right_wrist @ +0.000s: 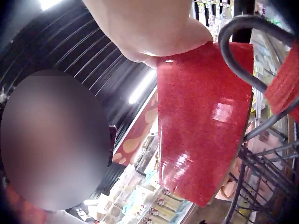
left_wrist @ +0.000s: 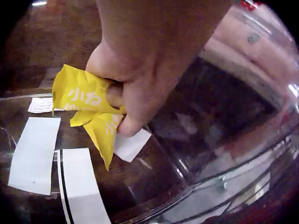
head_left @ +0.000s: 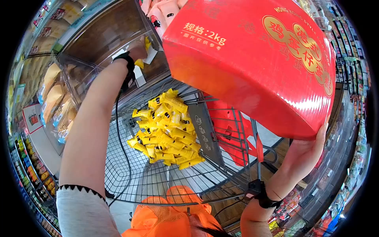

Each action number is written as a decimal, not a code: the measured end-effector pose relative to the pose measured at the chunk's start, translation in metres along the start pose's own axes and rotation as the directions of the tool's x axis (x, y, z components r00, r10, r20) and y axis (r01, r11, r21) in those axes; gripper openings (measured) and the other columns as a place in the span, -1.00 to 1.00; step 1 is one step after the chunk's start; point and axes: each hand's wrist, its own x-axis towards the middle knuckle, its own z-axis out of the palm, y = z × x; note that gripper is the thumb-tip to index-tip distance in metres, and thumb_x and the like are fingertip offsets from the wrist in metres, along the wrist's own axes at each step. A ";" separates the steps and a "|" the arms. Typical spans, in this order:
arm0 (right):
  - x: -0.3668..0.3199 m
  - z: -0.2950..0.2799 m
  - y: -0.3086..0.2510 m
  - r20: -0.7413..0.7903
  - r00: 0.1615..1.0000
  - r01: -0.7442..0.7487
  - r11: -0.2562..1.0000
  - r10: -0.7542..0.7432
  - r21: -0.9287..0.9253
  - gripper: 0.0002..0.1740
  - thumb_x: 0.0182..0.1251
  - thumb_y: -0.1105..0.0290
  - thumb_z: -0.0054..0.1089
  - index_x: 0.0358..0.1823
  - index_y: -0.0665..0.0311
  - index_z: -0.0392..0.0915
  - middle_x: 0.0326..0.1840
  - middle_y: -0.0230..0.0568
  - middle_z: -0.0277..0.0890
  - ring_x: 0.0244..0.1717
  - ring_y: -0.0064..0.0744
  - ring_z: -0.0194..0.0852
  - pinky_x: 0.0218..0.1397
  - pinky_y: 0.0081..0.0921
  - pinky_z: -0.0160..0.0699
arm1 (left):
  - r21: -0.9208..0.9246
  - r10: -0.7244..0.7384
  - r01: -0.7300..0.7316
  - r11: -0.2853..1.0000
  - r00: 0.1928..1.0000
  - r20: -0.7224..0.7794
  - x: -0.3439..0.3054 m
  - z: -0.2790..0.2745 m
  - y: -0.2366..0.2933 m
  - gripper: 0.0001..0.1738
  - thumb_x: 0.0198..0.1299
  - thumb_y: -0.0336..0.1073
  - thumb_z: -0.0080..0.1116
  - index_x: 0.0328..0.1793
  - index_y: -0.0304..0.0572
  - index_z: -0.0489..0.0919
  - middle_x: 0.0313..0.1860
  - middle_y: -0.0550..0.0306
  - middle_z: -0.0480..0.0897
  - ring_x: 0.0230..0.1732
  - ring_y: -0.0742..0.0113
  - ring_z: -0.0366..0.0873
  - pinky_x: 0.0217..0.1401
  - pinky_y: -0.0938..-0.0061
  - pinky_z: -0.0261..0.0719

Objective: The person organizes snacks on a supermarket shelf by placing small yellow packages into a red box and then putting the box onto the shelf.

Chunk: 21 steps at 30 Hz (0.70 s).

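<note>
My left hand [head_left: 137, 51] reaches into a clear-walled bin with a dark wood-look bottom. Its fingers grip yellow snack packets [left_wrist: 84, 91], one above another in the left wrist view. White paper slips [left_wrist: 35, 154] lie beside them on the bin's bottom. With my right hand [head_left: 302, 156] I hold a big red cardboard box [head_left: 237, 67] by its near lower corner, the thumb along its side and the other fingers hidden. The box is tilted above the shopping cart [head_left: 122, 170]. Many yellow packets [head_left: 167, 130] are heaped in the cart.
A red bag [head_left: 225, 130] hangs by the cart's dark panel [head_left: 203, 130]. Bread packs [head_left: 55, 94] fill a clear bin on the left, and pink packs [head_left: 162, 15] sit beyond. Stocked shelves [head_left: 347, 79] line the right. An orange mesh vest [head_left: 169, 217] shows at the bottom.
</note>
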 end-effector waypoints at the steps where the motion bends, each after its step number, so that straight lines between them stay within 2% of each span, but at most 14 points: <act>1: -0.001 -0.001 -0.001 0.002 1.000 0.006 1.000 -0.006 -0.013 -0.54 0.45 0.27 -0.17 0.24 0.44 0.26 0.21 -0.10 0.35 0.22 -0.32 0.30 0.30 -0.30 0.18 | -0.058 0.122 -0.127 0.990 0.988 -0.095 0.033 0.021 -0.030 0.01 -0.20 -0.30 0.29 0.41 -0.21 -0.01 -0.05 -0.31 0.56 0.03 -0.08 0.54 -0.03 0.20 0.54; 3: -0.001 0.000 -0.001 0.029 1.000 -0.004 1.000 0.004 0.000 -0.54 0.45 0.26 -0.17 0.23 0.45 0.26 0.21 -0.10 0.35 0.22 -0.32 0.30 0.30 -0.30 0.18 | -0.103 0.356 -0.396 0.913 0.892 -0.278 0.095 0.060 -0.088 0.02 -0.24 -0.31 0.30 0.41 -0.20 0.01 -0.09 -0.27 0.58 -0.01 -0.09 0.55 -0.05 0.22 0.54; 4: -0.001 0.001 -0.001 0.052 0.999 -0.008 1.000 0.008 0.005 -0.54 0.45 0.26 -0.16 0.22 0.45 0.26 0.21 -0.09 0.35 0.22 -0.31 0.30 0.31 -0.30 0.18 | -0.073 0.272 -0.295 0.953 0.935 -0.228 0.036 0.004 -0.060 0.06 -0.28 -0.29 0.34 0.41 -0.19 0.01 -0.08 -0.31 0.58 -0.02 -0.15 0.54 -0.05 0.20 0.53; 5: -0.001 0.001 0.000 0.052 0.998 -0.023 1.000 0.022 0.006 -0.54 0.45 0.26 -0.16 0.22 0.45 0.26 0.21 -0.09 0.35 0.22 -0.31 0.30 0.31 -0.30 0.18 | -0.125 0.127 -0.153 0.980 0.973 -0.191 -0.046 -0.059 -0.023 0.02 -0.26 -0.29 0.34 0.40 -0.14 0.06 -0.11 -0.31 0.59 -0.06 -0.16 0.56 -0.06 0.20 0.54; 7: -0.001 -0.001 0.002 0.040 0.999 0.005 1.000 -0.006 0.008 -0.53 0.45 0.25 -0.16 0.22 0.46 0.26 0.20 -0.07 0.34 0.21 -0.30 0.31 0.31 -0.28 0.18 | -0.156 0.151 -0.209 0.965 0.935 -0.320 -0.095 -0.096 -0.024 -0.20 -0.11 -0.28 0.30 0.32 -0.13 0.21 -0.07 -0.15 0.60 -0.05 -0.17 0.55 -0.04 0.19 0.54; 9: -0.003 0.001 0.003 0.015 1.000 0.021 1.000 -0.021 -0.018 -0.53 0.45 0.24 -0.15 0.21 0.47 0.27 0.21 -0.05 0.34 0.22 -0.30 0.31 0.30 -0.28 0.20 | -0.170 0.201 -0.341 0.924 0.814 -0.544 -0.150 -0.118 -0.022 -0.23 -0.12 -0.31 0.31 0.28 -0.14 0.26 -0.07 -0.17 0.59 -0.07 -0.07 0.58 -0.03 0.29 0.54; 11: -0.004 0.002 0.005 -0.014 0.999 0.030 1.000 -0.030 -0.011 -0.54 0.44 0.24 -0.14 0.20 0.46 0.28 0.21 -0.05 0.34 0.22 -0.30 0.31 0.29 -0.29 0.22 | -0.291 0.205 -0.467 0.835 0.755 -0.622 -0.209 -0.129 -0.017 -0.29 -0.13 -0.37 0.31 0.23 -0.20 0.32 -0.11 -0.08 0.61 -0.14 0.21 0.60 -0.04 0.43 0.52; 13: -0.003 0.003 0.006 -0.035 0.999 0.033 0.999 -0.033 -0.016 -0.54 0.44 0.24 -0.13 0.20 0.46 0.28 0.20 -0.05 0.35 0.22 -0.29 0.32 0.28 -0.30 0.24 | -0.569 0.286 -0.629 0.529 0.764 -0.579 -0.269 -0.124 -0.002 -0.35 -0.16 -0.39 0.31 0.16 -0.22 0.39 -0.20 -0.03 0.63 -0.21 0.18 0.63 -0.07 0.45 0.53; 15: -0.005 0.003 0.007 -0.051 0.998 0.034 0.999 -0.036 -0.032 -0.54 0.43 0.24 -0.13 0.20 0.45 0.29 0.20 -0.05 0.36 0.21 -0.29 0.33 0.28 -0.30 0.25 | -0.574 0.407 -0.656 0.489 0.754 -0.515 -0.312 -0.105 0.008 -0.42 -0.15 -0.41 0.31 0.10 -0.24 0.43 -0.25 0.04 0.62 -0.23 0.34 0.60 -0.09 0.50 0.51; 17: -0.007 0.005 0.007 -0.085 0.995 0.049 0.998 -0.053 -0.045 -0.53 0.43 0.23 -0.11 0.20 0.43 0.29 0.19 -0.07 0.38 0.21 -0.28 0.34 0.28 -0.30 0.25 | -0.725 0.456 -0.571 0.384 0.801 -0.388 -0.333 -0.071 0.018 -0.47 -0.12 -0.37 0.32 0.06 -0.21 0.47 -0.23 0.05 0.63 -0.22 0.36 0.60 -0.10 0.50 0.52; 19: -0.008 0.001 0.010 -0.048 0.997 0.064 0.997 -0.066 -0.032 -0.55 0.42 0.23 -0.10 0.18 0.42 0.30 0.17 -0.08 0.40 0.20 -0.27 0.34 0.28 -0.29 0.24 | -0.884 0.386 -0.334 0.327 0.901 -0.198 -0.334 -0.013 0.024 -0.45 -0.09 -0.34 0.33 0.10 -0.26 0.48 -0.22 0.00 0.64 -0.21 0.35 0.61 -0.12 0.49 0.53; 20: -0.010 0.000 0.011 -0.066 0.995 0.073 0.997 -0.074 -0.022 -0.54 0.41 0.22 -0.09 0.18 0.43 0.30 0.18 -0.08 0.39 0.20 -0.30 0.34 0.29 -0.31 0.22 | -0.940 0.264 -0.157 0.304 0.962 -0.075 -0.331 0.025 0.027 -0.42 -0.07 -0.28 0.34 0.12 -0.32 0.47 -0.22 -0.05 0.64 -0.20 0.33 0.62 -0.12 0.49 0.54; 21: -0.011 0.000 0.012 -0.082 0.993 0.080 0.997 -0.081 -0.011 -0.53 0.41 0.21 -0.08 0.18 0.45 0.30 0.19 -0.08 0.37 0.20 -0.32 0.33 0.29 -0.33 0.20 | -0.966 0.145 0.024 0.256 0.987 0.063 -0.328 0.060 0.031 -0.38 -0.05 -0.23 0.35 0.14 -0.38 0.46 -0.21 -0.10 0.64 -0.19 0.31 0.62 -0.12 0.49 0.54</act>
